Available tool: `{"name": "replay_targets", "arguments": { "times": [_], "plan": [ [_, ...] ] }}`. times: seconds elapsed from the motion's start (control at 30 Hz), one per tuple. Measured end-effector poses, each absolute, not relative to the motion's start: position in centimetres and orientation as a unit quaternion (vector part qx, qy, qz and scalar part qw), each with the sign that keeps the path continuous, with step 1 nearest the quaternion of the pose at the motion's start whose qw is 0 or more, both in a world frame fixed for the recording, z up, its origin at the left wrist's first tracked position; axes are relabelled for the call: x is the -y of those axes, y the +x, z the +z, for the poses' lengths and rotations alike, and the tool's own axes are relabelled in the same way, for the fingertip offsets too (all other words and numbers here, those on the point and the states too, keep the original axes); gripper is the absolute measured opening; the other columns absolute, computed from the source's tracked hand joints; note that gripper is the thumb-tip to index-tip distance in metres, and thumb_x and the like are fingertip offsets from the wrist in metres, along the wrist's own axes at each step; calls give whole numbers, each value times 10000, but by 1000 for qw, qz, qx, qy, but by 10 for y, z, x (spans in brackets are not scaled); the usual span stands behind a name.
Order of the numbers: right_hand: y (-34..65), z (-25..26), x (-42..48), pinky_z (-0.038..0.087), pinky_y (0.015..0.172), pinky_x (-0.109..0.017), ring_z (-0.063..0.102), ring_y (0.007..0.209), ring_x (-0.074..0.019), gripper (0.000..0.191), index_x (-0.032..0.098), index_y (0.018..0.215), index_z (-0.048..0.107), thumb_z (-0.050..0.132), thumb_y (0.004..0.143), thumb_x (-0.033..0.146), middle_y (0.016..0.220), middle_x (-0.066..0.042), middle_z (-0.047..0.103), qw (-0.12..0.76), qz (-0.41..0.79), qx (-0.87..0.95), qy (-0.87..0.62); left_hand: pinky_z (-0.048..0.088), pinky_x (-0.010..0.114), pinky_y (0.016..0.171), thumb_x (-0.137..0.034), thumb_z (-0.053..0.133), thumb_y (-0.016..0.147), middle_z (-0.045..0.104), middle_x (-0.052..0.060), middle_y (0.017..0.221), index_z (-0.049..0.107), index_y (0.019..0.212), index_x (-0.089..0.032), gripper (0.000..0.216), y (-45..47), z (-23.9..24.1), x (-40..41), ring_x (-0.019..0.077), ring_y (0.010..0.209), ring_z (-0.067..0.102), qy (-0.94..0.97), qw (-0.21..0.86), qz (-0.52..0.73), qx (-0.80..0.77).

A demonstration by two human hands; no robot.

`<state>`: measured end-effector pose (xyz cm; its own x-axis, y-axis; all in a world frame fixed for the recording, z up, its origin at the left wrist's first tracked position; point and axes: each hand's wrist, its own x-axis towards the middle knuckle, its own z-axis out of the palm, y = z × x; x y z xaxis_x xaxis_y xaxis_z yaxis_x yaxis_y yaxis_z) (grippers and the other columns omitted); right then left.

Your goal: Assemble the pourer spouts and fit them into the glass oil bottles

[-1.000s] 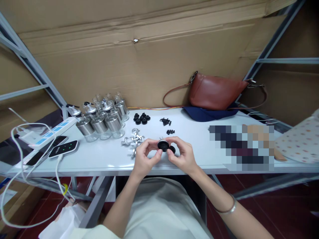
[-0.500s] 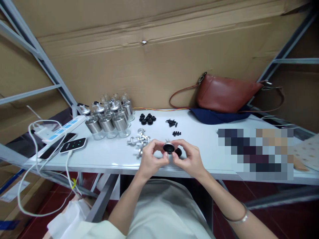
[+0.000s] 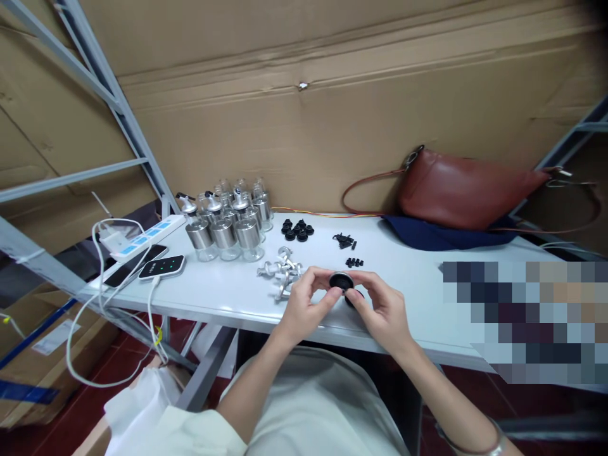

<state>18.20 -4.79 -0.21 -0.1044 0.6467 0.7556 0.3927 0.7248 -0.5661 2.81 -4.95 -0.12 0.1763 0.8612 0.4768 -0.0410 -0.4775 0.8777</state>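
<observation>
Between my hands is a round bottle cap (image 3: 341,280) with a silver rim, its black inside turned toward me. My left hand (image 3: 310,303) pinches it from the left, thumb on the lower edge. My right hand (image 3: 380,307) grips its right side the same way, both thumbs meeting below the middle. Just behind my right thumb, a second black round part (image 3: 352,300) shows in part on the table. Several silver spout caps (image 3: 284,271) lie left of my hands. Beyond are small black stoppers (image 3: 354,262), thin black pieces (image 3: 344,240) and black round plugs (image 3: 297,230).
Glass bottles with steel sleeves (image 3: 224,235) stand at the back left, some topped with spouts. Left of them lie a power strip (image 3: 151,237), a phone-like device (image 3: 161,268) and loose white cables. A brown bag (image 3: 468,189) rests on dark blue cloth (image 3: 441,235) at the back right.
The view has shifted, so the table's things appear farther right. Both hands keep hold of the cap; my thumbs have moved closer together and press its lower edge.
</observation>
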Motion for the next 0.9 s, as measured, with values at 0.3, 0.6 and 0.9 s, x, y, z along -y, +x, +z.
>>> {"name": "replay_targets", "arguments": {
  "times": [0.3, 0.6, 0.9],
  "plan": [
    [183, -1, 50, 512, 609, -264, 624, 656, -162, 155, 190, 963, 591, 509, 887, 297, 770, -41, 664, 555, 103, 746, -355, 468, 290, 791, -396, 550, 858, 592, 48, 884, 530, 920, -180, 225, 25, -1, 49, 162, 820, 584, 662, 397, 544, -327],
    [179, 0, 48, 524, 832, -365, 628, 973, -215, 281, 224, 1142, 558, 553, 862, 196, 1091, -94, 653, 561, 77, 761, -315, 459, 277, 866, -263, 563, 866, 551, 52, 1046, 570, 1059, -223, 197, 27, -2, 50, 155, 959, 547, 662, 291, 620, -306],
    [177, 2, 49, 538, 760, -365, 644, 852, -205, 189, 241, 1010, 601, 630, 825, 214, 937, -56, 687, 601, 76, 734, -307, 487, 308, 897, -203, 537, 870, 524, 69, 1107, 634, 1079, -254, 236, 24, -2, 51, 185, 1067, 532, 694, 306, 593, -269]
  ]
}}
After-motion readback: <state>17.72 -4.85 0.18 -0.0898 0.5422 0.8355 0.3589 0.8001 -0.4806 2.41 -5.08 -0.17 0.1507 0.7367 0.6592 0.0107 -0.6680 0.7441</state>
